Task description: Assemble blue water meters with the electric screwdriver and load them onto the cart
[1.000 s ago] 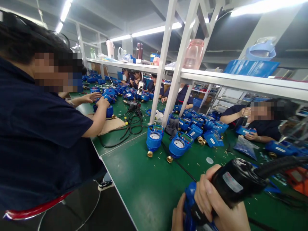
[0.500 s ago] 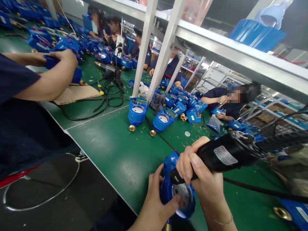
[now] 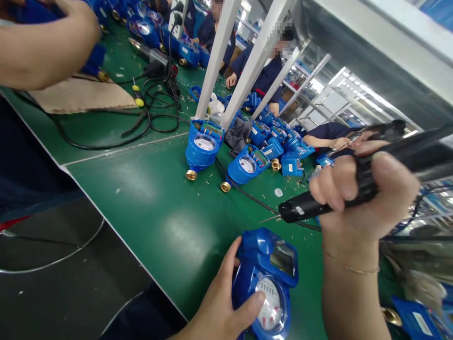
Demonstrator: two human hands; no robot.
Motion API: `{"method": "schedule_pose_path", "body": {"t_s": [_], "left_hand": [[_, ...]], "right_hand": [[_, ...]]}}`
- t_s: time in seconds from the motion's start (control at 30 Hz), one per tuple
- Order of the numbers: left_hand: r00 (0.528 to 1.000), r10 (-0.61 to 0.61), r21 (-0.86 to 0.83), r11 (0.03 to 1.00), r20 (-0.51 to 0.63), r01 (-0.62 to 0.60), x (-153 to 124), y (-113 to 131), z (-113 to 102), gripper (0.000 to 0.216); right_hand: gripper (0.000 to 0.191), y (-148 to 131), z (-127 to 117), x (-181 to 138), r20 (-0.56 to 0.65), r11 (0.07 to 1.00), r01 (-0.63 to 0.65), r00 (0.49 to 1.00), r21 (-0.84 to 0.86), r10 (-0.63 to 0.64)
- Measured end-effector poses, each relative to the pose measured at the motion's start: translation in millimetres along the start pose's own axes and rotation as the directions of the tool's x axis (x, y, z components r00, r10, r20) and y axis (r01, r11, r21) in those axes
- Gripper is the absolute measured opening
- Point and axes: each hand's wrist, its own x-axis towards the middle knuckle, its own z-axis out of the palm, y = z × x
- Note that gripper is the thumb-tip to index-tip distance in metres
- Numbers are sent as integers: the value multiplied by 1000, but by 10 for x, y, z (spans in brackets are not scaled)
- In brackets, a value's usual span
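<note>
My left hand (image 3: 230, 297) grips a blue water meter (image 3: 260, 264) at the near edge of the green table, thumb on its round dial. The meter has a dark display window at its upper end. Raised above and to the right, my right hand (image 3: 368, 193) is wrapped around a black electric screwdriver (image 3: 307, 208). Its thin bit points left and down, apart from the meter. Beyond stand two more blue meters, one at the left (image 3: 202, 146) and one at the right (image 3: 246, 165), each with a brass fitting and exposed circuit board.
White shelf posts (image 3: 226, 61) rise from the green table (image 3: 148, 198). Small screws and a black cable lie about. A yellow-black screwdriver (image 3: 138, 94) and cardboard (image 3: 85, 94) are at left, by a co-worker's arm (image 3: 49, 47). Several meters (image 3: 292, 164) crowd the back.
My right hand has lifted the electric screwdriver off the meter, up and to the right, uncovering the display window. My left hand still holds the meter. The camera view has shifted.
</note>
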Motion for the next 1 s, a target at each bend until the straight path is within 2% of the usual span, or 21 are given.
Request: {"method": "schedule_pose_path", "body": {"t_s": [0.13,0.27,0.47,0.57,0.83,1.0], "left_hand": [[1000,-3,20,1000,-16,3,52,28,-13,95],[1000,-12,-13,1000,-22,12,80,33,-5,95],[999,-35,39,999,-1,35,113,10,2,99],[999,-40,37,999,8,40,124,-24,11,100],[998,69,-1,998,12,-69,134,-196,60,99],[999,42,-21,999,-10,-42,126,-109,43,97]], "right_hand": [[9,345,35,-77,64,988,-156,986,13,154],[11,477,14,-136,76,979,-204,976,20,202],[12,526,-12,-174,35,982,-188,982,6,188],[11,510,-3,-193,86,987,-159,984,4,158],[11,561,7,-126,115,971,-240,964,2,238],[16,595,29,-133,156,962,-269,950,-40,272]]}}
